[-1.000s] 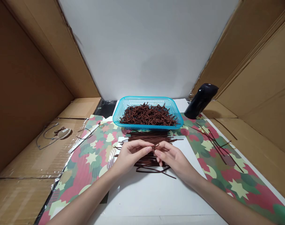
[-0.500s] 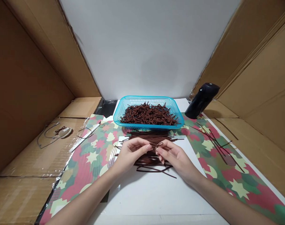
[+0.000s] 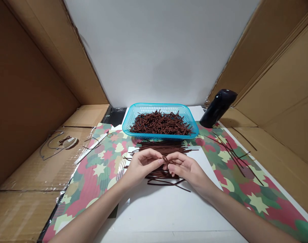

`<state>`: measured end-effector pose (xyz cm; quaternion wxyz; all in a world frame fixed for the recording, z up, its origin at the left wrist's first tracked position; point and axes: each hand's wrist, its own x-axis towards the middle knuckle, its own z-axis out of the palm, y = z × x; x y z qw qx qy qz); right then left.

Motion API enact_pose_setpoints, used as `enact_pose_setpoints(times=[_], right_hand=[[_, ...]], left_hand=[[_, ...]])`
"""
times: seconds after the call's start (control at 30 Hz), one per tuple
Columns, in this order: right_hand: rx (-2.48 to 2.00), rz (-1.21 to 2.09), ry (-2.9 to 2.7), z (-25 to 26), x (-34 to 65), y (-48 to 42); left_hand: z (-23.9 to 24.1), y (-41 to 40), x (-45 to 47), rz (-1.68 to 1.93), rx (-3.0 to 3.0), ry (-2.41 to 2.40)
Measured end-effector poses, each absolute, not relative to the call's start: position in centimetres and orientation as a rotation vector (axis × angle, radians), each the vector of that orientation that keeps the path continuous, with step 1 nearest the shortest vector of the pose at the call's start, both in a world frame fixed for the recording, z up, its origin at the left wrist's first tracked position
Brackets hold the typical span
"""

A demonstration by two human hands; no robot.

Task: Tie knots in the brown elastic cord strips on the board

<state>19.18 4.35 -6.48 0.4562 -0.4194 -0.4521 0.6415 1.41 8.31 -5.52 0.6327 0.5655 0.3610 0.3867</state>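
Note:
My left hand (image 3: 144, 165) and my right hand (image 3: 183, 167) meet above the middle of a white sheet (image 3: 156, 209). Their fingertips pinch a short brown cord (image 3: 165, 159) tied or bent into a small loop. Beneath them lies a flat bundle of straight brown cords (image 3: 160, 147), partly hidden by my hands. A few strands (image 3: 169, 184) cross loosely at its near end. Just beyond, a turquoise plastic basket (image 3: 159, 136) holds a heap of short, bent brown cords (image 3: 160, 124).
Camouflage-patterned paper (image 3: 93, 179) lies under the sheet. Loose brown strands (image 3: 232, 155) lie on it at right, near a black object (image 3: 217, 108). A thin wire (image 3: 51, 145) and a white stick (image 3: 90, 150) lie at left. Cardboard walls flank a white back wall.
My hands have drawn closer together, and the small cord loop has shifted a little left and toward me. The basket and bundle stay in place.

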Motion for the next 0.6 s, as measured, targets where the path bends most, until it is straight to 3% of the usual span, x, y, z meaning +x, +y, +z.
enact_pose_setpoints(times=[0.6], right_hand=[[-0.910, 1.883, -0.983, -7.18, 19.54, 4.69]], left_hand=[[-5.12, 8.14, 1.47, 0.623, 1.282, 0.753]])
